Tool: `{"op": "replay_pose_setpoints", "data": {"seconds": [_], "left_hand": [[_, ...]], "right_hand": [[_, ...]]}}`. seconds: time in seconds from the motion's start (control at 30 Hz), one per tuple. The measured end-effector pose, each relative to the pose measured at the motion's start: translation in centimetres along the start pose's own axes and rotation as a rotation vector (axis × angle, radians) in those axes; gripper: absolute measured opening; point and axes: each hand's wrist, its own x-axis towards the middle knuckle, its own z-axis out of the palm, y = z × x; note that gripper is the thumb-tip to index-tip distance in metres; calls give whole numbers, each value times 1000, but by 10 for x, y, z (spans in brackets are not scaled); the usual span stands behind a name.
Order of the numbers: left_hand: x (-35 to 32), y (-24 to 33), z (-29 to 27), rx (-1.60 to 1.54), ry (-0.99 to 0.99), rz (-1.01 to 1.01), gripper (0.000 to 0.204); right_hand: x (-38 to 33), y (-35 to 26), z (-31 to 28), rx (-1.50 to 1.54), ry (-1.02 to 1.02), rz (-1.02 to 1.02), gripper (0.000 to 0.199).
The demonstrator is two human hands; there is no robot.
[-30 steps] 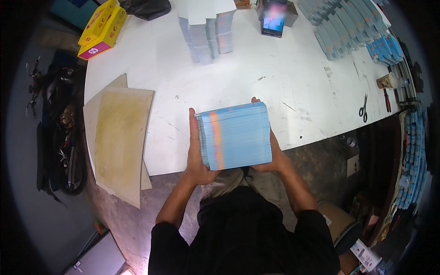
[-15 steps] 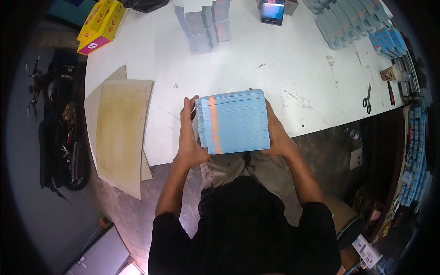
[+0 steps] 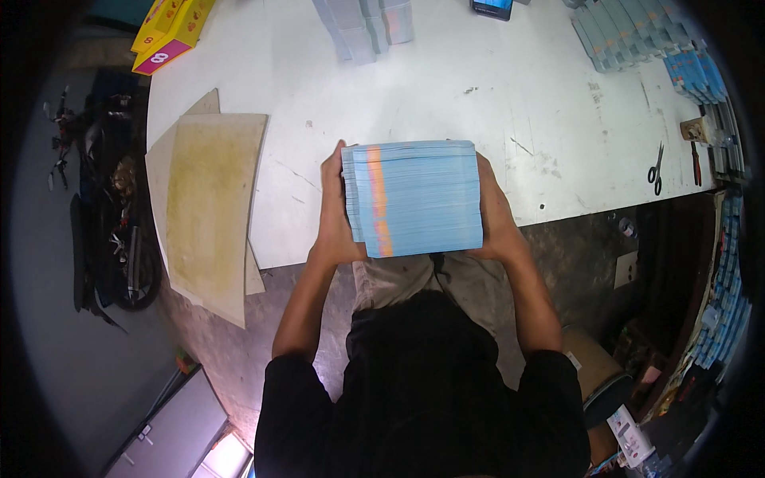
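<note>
A thick stack of light blue printed paper sheets [image 3: 426,199] is held over the table's near edge, in front of my body. An orange stripe runs down its left part, and the leftmost edges are stepped. My left hand [image 3: 336,215] presses against the left side, its thumb at the lower corner. On the opposite side my right hand [image 3: 498,215] grips the stack, with most fingers hidden behind it. Both hands are closed on the same stack.
Worn beige boards [image 3: 211,207] overhang the white table [image 3: 295,191] at left. Paper stacks [image 3: 362,28] stand at the far side, with more grey-blue stacks [image 3: 629,32] at far right. Scissors [image 3: 655,169] lie near the right edge. A yellow box [image 3: 171,36] sits far left.
The view has shifted, so the table and its contents sit higher in the picture. The stack looks squarer and less tilted; both hands still hold it.
</note>
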Motion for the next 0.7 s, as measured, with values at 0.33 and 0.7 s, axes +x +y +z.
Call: {"op": "replay_pose_setpoints", "data": {"seconds": [0.33,0.7], "left_hand": [[-1,-22,8,101,-42,7,164],[-4,-27,11,6,-7,-86,158]], "right_hand": [[-4,8,6,-32,24,-11,127],[-48,-24,7,-291,297,-190,128]]}}
